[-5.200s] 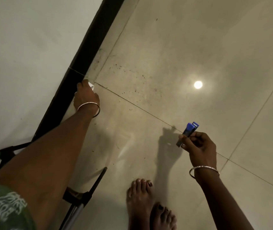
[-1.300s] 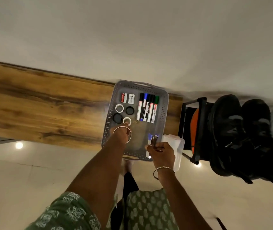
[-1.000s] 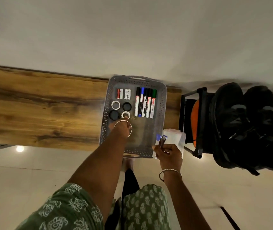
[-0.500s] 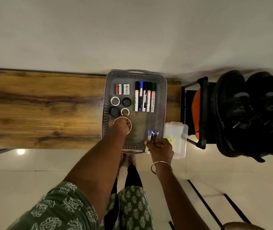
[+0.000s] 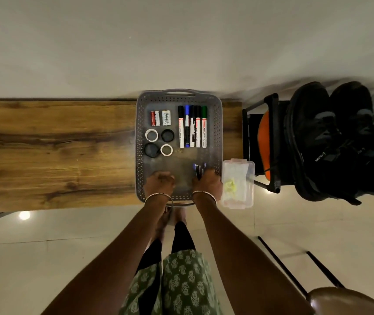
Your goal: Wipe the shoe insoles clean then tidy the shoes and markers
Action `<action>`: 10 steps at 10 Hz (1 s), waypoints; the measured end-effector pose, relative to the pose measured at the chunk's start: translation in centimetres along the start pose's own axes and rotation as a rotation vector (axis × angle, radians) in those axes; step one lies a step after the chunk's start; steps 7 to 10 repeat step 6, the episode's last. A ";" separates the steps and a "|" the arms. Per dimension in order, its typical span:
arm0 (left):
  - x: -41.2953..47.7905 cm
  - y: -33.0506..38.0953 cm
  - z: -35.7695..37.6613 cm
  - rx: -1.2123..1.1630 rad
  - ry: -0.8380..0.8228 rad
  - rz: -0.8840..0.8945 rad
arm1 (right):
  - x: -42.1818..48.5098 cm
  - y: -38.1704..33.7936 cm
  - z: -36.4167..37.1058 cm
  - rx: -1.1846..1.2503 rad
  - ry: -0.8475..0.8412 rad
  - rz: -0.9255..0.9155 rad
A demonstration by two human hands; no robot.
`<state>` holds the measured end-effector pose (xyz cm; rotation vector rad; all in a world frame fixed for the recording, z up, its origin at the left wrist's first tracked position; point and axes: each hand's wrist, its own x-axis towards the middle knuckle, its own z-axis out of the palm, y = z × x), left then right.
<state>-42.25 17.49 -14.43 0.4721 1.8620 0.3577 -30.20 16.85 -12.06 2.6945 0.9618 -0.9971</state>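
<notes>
Since half a second ago the left hand (image 5: 159,183) has drawn back from the small rolls (image 5: 151,150) to the tray's 7 o'clock corner. The right hand (image 5: 207,181) has come in over the near rim to the 5 o'clock corner. The right fingers pinch a small blue object (image 5: 199,169) just above the tray floor. The left fingers are curled, but I cannot tell whether they hold anything. The grey tray (image 5: 138,144) sits on a wooden shelf (image 5: 56,151). Inside it, five markers (image 5: 192,127) lie capped, side by side, at 1 o'clock. Batteries (image 5: 161,118) are at 11 o'clock and the four rolls lie near the middle left. At 3 o'clock in the view, a pair of black shoes (image 5: 331,142) stands on a dark rack (image 5: 272,144), well apart from the tray. A clear lidded box (image 5: 238,178) sits just beside the tray's right wall. The tidying looks nearly finished: the markers are lined up and the shoes are racked. What seems left is setting down the blue object and perhaps putting the clear box away. No insoles or wiping cloth show, so whether the wiping is done cannot be judged from here.
</notes>
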 end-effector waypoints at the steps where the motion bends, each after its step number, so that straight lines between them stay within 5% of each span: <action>1: -0.8 0.3 -0.4 0.090 -0.027 0.069 | 0.7 0.2 0.4 -0.049 0.020 -0.014; 10: -2.9 3.0 -2.9 0.022 -0.105 0.166 | -3.1 2.2 -1.6 0.099 -0.010 -0.021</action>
